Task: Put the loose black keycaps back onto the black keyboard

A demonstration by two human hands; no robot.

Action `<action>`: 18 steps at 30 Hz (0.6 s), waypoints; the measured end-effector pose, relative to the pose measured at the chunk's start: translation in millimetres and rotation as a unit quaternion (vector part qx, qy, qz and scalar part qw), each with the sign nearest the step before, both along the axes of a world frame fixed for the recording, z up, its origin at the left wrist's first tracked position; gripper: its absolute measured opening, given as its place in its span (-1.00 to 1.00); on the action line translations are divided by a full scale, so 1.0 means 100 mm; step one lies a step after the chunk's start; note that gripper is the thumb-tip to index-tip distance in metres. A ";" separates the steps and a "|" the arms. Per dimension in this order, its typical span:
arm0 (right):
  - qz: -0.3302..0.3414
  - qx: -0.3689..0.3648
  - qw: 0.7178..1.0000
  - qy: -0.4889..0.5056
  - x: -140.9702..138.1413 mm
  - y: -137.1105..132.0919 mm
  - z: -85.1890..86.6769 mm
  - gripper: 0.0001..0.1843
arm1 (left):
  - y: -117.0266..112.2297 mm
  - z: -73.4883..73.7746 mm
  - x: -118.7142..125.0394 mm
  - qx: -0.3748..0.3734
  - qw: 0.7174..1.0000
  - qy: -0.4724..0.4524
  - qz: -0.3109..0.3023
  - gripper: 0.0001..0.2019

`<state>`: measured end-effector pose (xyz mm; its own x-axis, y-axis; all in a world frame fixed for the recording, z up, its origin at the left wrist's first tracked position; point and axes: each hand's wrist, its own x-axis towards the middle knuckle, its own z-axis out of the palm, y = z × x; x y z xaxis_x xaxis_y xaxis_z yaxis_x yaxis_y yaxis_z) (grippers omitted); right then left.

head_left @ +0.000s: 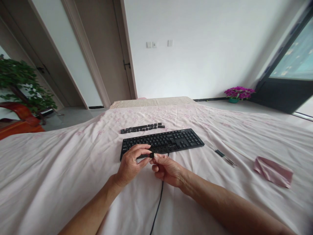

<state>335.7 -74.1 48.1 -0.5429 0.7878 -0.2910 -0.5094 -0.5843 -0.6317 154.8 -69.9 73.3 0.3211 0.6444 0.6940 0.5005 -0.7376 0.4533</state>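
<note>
A black keyboard (171,141) lies on a pale pink sheet (61,169), its black cable (157,205) running toward me. My left hand (130,164) and my right hand (166,168) meet at the keyboard's near edge. Both pinch a small black keycap (152,155) between their fingertips. A row of loose black keycaps (143,128) lies just behind the keyboard.
A thin metal tool (221,154) with a dark middle lies right of the keyboard. A folded pink cloth (272,171) lies further right. A potted plant (22,88) stands at the left, purple flowers (238,93) by the window, doors behind.
</note>
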 end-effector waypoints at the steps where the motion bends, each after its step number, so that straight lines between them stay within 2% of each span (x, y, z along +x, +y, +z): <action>1: 0.003 0.005 1.000 -0.006 0.01 0.01 0.00 -0.59 | 0.00 0.01 0.00 0.000 1.000 0.005 -0.002 -0.89; 9: -0.006 0.041 0.998 -0.041 0.02 0.03 -0.01 -0.62 | 0.01 0.01 -0.03 -0.006 1.000 0.018 0.003 -0.88; 18: 0.016 0.007 1.000 0.010 -0.05 -0.01 0.00 -0.66 | -0.03 0.03 0.01 -0.046 0.999 -0.013 -0.004 -0.90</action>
<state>331.0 -74.8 48.1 -0.5733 0.7741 -0.2684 -0.5030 -0.5912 -0.6305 156.3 -73.3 76.5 0.3088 0.7035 0.6401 0.4815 -0.6960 0.5327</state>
